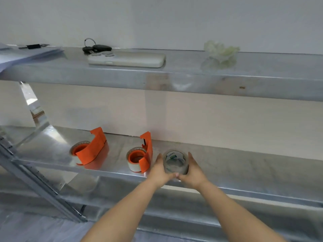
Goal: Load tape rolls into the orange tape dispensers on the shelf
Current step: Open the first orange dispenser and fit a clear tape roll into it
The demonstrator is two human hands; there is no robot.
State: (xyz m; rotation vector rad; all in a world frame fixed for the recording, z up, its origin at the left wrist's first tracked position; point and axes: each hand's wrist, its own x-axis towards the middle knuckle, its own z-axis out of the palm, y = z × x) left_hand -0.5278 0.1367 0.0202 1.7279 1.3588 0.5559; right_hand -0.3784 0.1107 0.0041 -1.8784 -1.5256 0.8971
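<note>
Two orange tape dispensers lie on the middle metal shelf [244, 168]. The left dispenser [90, 149] and the right dispenser [141, 157] each have a tape roll on the hub. Just right of the right dispenser stands a clear tape roll [175, 161] with a green-and-white label inside, near the shelf's front edge. My left hand [160, 172] cups its left side and my right hand [193, 172] cups its right side, thumbs meeting in front of it. Both hands grip the roll.
The upper shelf [192, 79] carries a white phone [126, 59], keys [95, 47], papers with a black clip [26, 53] at the left and a pale crumpled object [221, 51] at the right. A slanted metal brace [33, 109] stands at the left.
</note>
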